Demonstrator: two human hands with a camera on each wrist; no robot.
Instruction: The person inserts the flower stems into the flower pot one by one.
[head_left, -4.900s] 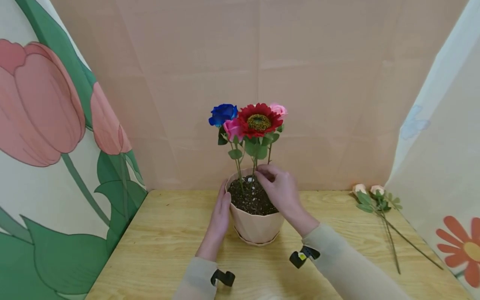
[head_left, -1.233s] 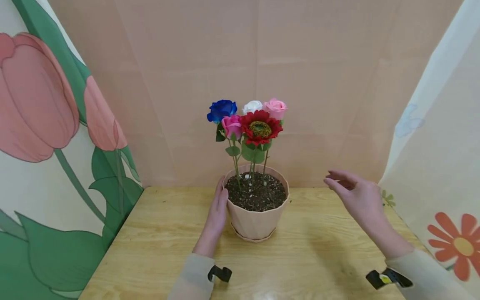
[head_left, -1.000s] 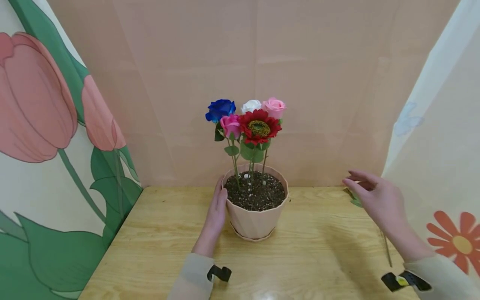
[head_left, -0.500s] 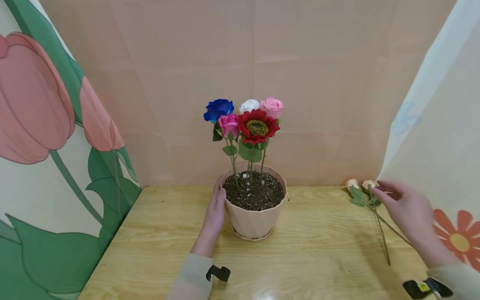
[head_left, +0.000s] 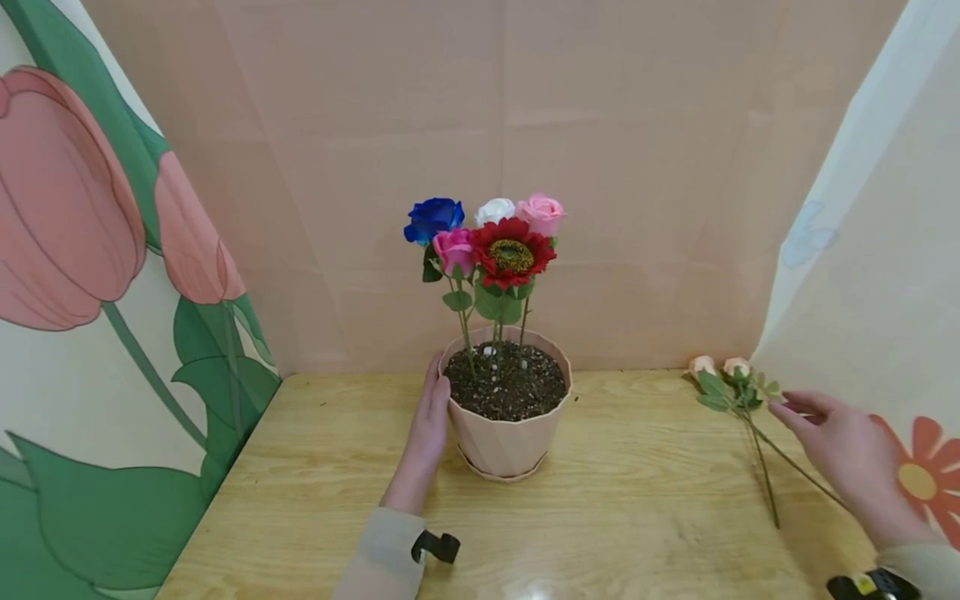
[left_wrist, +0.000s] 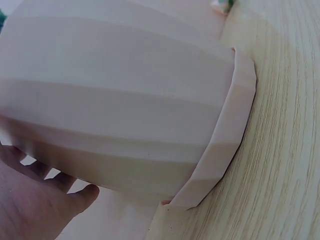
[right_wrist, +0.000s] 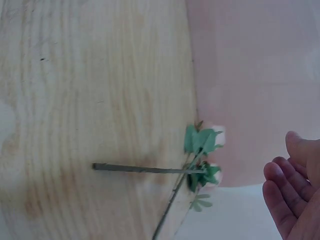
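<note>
A pale pink flowerpot point(head_left: 506, 446) filled with dark soil stands on a saucer point(left_wrist: 225, 137). Rising from it are a blue rose point(head_left: 433, 219), a white rose point(head_left: 495, 210), a light pink rose point(head_left: 542, 214), a magenta rose point(head_left: 454, 250) and a red sunflower-like bloom point(head_left: 512, 252). My left hand point(head_left: 428, 417) rests along the pot's left side, fingers extended. At the right, my right hand point(head_left: 843, 437) hovers beside two pale peach roses point(head_left: 737, 367) lying with crossed stems; the right wrist view shows nothing between its loosely bent fingers point(right_wrist: 280, 202).
The wooden table point(head_left: 360, 467) meets a plain pinkish backdrop point(head_left: 375, 167) behind the pot. A tulip-printed panel point(head_left: 75, 200) borders the left side. On the right hangs a pale panel point(head_left: 892, 275) with a printed orange flower.
My right hand has left a stem at the pot and moved right to beside the peach roses, lowering slightly over the last half second. The left hand has stayed on the pot.
</note>
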